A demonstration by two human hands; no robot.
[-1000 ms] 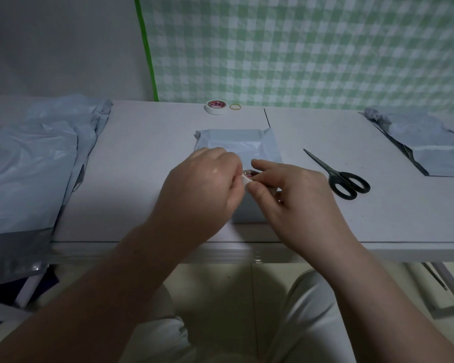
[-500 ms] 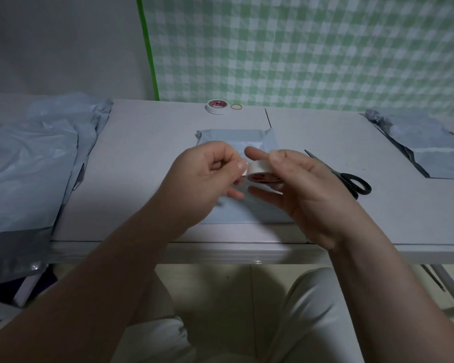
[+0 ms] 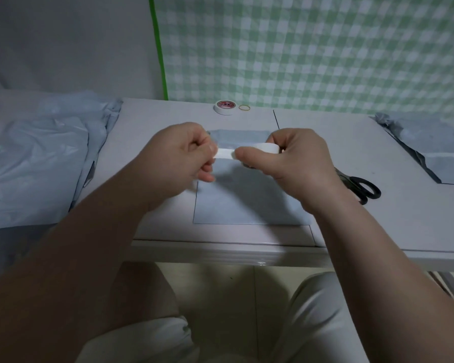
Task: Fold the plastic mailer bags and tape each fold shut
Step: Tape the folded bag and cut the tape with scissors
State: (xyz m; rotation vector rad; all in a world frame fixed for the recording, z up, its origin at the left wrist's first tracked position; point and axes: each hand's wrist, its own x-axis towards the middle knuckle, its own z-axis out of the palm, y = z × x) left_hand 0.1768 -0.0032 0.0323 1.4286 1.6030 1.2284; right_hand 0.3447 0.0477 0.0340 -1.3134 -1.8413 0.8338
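At the centre of the frame, over a white table [image 3: 147,127], both hands are held above a folded pale blue-grey plastic mailer bag [image 3: 247,203]. The bag lies flat on the tabletop close to the front edge, its upper part hidden behind the hands. The right hand [image 3: 294,161] grips a small roll of white tape [image 3: 266,148], with the thumb curled along the near side and the fingers wrapped over the far side. The left hand [image 3: 176,158] pinches the free end of a short white tape strip [image 3: 226,153] between thumb and forefinger, its other fingers curled underneath. The strip runs level from the roll to that pinch.

Toward the upper middle, near the table's back edge, a second white tape roll with a red core [image 3: 224,107] lies flat, and a thin tan rubber band [image 3: 244,107] sits just beside it. At the right, black-handled scissors [image 3: 364,188] rest on the table, partly hidden by the right wrist. A loose heap of blue-grey mailer bags [image 3: 37,158] fills the left of the frame, and a smaller stack of mailers [image 3: 435,153] lies at the far right. A green-and-white checked cloth [image 3: 325,48] hangs behind the table.
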